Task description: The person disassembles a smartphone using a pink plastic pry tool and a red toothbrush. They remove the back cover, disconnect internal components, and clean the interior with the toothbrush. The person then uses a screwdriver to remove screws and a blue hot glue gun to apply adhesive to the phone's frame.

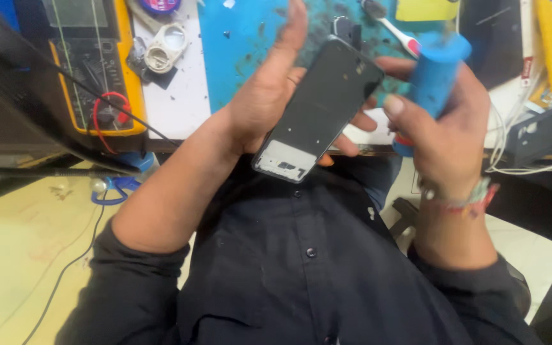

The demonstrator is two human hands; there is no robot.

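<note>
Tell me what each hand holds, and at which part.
The left hand holds the opened phone by its long edges, fingers behind it. The right hand grips the blue cylinder around its lower half.

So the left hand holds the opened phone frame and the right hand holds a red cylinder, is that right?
Not quite. In the head view the cylinder in the right hand is blue, not red; only a small red part shows at its lower end. The left hand does hold the opened phone frame.
</note>
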